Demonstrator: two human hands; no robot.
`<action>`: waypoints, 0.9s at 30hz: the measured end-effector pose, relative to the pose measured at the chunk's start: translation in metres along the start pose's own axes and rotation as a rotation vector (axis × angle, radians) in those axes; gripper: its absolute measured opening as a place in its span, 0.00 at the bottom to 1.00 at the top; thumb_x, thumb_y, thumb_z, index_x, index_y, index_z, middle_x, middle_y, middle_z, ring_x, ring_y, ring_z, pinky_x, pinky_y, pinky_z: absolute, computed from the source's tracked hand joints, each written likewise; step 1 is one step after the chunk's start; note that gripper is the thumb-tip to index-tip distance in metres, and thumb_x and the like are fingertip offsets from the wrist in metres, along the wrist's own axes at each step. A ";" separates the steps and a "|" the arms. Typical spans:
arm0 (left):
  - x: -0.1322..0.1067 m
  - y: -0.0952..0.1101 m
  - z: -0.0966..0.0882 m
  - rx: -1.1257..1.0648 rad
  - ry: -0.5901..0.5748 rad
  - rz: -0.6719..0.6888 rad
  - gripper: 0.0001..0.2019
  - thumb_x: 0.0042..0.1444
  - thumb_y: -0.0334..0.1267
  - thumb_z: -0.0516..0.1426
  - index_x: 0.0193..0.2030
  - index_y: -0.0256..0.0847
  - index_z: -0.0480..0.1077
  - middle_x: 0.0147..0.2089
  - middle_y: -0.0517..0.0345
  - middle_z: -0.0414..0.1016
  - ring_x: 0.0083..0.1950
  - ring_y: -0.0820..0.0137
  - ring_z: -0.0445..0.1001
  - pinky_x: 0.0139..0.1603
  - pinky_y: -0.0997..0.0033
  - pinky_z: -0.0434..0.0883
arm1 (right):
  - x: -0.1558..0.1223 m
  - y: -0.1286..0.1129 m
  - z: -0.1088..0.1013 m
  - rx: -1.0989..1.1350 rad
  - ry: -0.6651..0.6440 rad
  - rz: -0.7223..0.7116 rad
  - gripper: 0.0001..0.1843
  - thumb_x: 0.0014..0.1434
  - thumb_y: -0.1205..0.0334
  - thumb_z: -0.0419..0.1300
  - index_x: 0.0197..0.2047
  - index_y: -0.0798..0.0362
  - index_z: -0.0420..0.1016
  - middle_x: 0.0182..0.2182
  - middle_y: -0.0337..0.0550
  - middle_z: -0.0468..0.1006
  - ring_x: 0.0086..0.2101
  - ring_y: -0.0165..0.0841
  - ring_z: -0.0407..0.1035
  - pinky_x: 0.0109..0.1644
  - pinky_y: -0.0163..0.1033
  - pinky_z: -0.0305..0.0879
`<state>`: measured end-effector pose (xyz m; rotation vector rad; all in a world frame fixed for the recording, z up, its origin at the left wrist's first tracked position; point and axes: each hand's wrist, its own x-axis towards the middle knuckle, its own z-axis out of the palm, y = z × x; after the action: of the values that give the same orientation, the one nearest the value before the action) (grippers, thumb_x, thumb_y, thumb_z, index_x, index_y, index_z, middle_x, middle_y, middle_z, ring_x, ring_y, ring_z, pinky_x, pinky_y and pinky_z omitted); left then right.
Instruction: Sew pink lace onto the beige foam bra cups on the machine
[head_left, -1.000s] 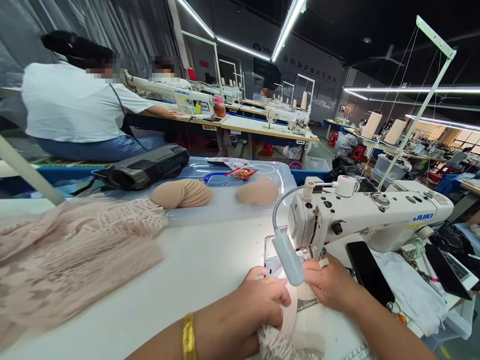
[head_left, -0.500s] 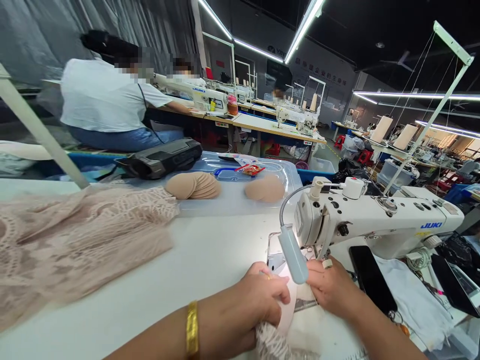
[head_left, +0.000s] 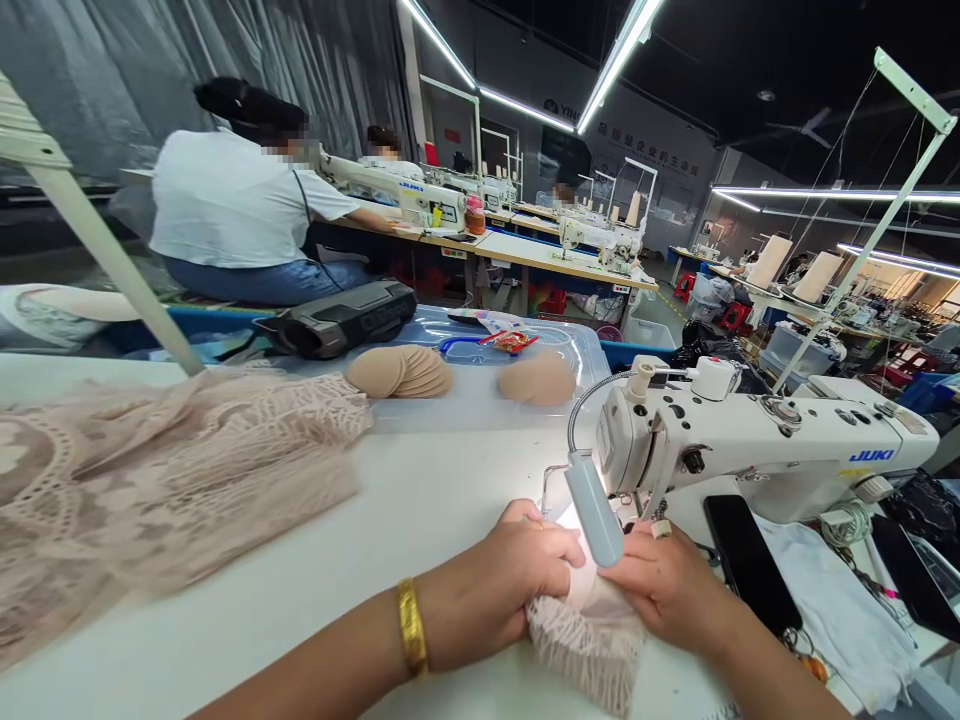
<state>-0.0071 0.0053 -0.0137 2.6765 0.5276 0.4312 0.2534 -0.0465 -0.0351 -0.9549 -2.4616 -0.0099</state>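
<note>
A pale pink fabric piece with fringed lace trim (head_left: 589,640) lies under the needle area of a white sewing machine (head_left: 757,425). Gripping its left edge is my left hand (head_left: 521,570), fingers curled closed, with a gold bracelet at the wrist. My right hand (head_left: 664,580) presses and pinches the same fabric from the right, close beside the presser foot; part of its fingertips is behind the lamp. A grey tube-shaped lamp (head_left: 594,515) on a bendy metal neck hangs in front of the needle and hides the stitching spot.
Beige lace fabric (head_left: 180,480) covers the table's left. Behind it, a plastic bin lid (head_left: 472,408) carries stacked beige oval pads (head_left: 405,371) and more pads (head_left: 536,378). Right of my hand lie a black phone (head_left: 750,560) and white cloth (head_left: 832,590). A co-worker (head_left: 232,200) sits beyond.
The fringed lace has swung rightward and more of it shows between my hands. My left hand has moved slightly up and right; both hands stay on the fabric. The camera view has shifted slightly.
</note>
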 end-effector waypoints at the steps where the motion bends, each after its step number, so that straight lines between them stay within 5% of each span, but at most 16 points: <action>1: 0.000 0.000 0.000 0.015 0.006 0.000 0.11 0.49 0.21 0.61 0.27 0.41 0.69 0.34 0.69 0.76 0.38 0.71 0.72 0.53 0.62 0.52 | 0.000 -0.001 -0.001 0.008 0.007 -0.014 0.16 0.62 0.77 0.53 0.42 0.48 0.75 0.37 0.38 0.81 0.34 0.34 0.65 0.44 0.40 0.58; 7: 0.006 -0.003 0.003 0.122 0.063 0.074 0.12 0.44 0.18 0.57 0.27 0.39 0.63 0.33 0.68 0.76 0.37 0.69 0.72 0.47 0.60 0.52 | 0.001 -0.011 -0.008 0.111 -0.016 -0.098 0.14 0.61 0.76 0.54 0.41 0.47 0.72 0.44 0.34 0.85 0.38 0.35 0.68 0.41 0.41 0.57; 11: 0.007 -0.010 0.013 0.175 0.116 0.139 0.12 0.47 0.18 0.55 0.26 0.40 0.62 0.29 0.65 0.75 0.35 0.67 0.70 0.50 0.59 0.55 | 0.002 -0.015 -0.011 0.128 -0.057 -0.120 0.11 0.58 0.76 0.55 0.35 0.48 0.67 0.38 0.34 0.84 0.35 0.35 0.64 0.38 0.41 0.55; 27: 0.013 -0.004 0.034 0.205 0.226 0.023 0.17 0.68 0.25 0.50 0.33 0.44 0.76 0.30 0.57 0.75 0.37 0.64 0.72 0.62 0.50 0.65 | -0.009 0.001 0.000 -0.096 -0.022 0.110 0.12 0.53 0.76 0.53 0.34 0.48 0.64 0.26 0.37 0.68 0.30 0.37 0.58 0.41 0.41 0.60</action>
<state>0.0148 0.0040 -0.0423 2.8486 0.6368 0.7286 0.2594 -0.0511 -0.0391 -1.1366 -2.4443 -0.0816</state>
